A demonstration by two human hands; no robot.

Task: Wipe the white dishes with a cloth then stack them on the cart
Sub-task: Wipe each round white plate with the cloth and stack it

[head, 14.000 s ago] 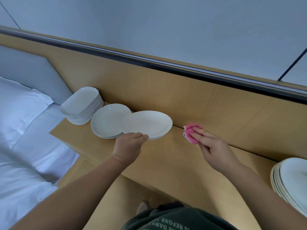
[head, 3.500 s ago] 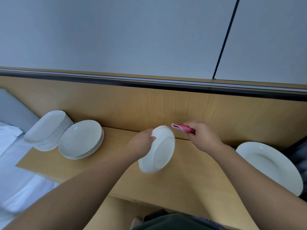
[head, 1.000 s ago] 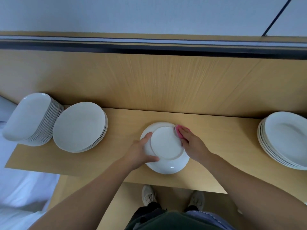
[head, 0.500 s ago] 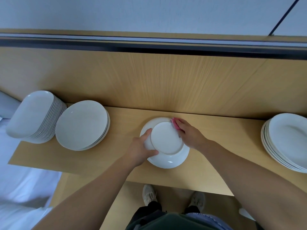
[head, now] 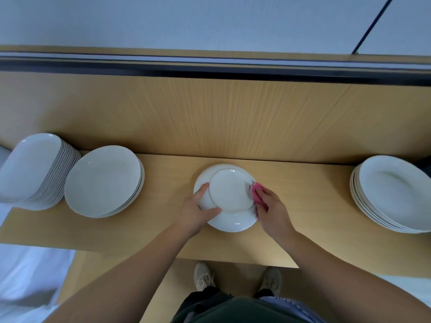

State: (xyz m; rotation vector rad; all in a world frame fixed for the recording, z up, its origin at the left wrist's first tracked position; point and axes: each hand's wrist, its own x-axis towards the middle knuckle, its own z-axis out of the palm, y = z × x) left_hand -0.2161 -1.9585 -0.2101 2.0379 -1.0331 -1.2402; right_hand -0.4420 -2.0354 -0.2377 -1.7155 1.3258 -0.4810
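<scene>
Pressing cloth [head: 256, 195] against plate [head: 229, 195] rim, seemingly

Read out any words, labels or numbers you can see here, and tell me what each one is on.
No text can be read here.
Faint print on the clothing at the bottom edge: too small and blurred to read.
The plate, cloth, stacks and shelf: no marks show.

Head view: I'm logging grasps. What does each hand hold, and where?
Left hand grips the plate by its left rim; right hand holds the pink cloth against its right side.
</scene>
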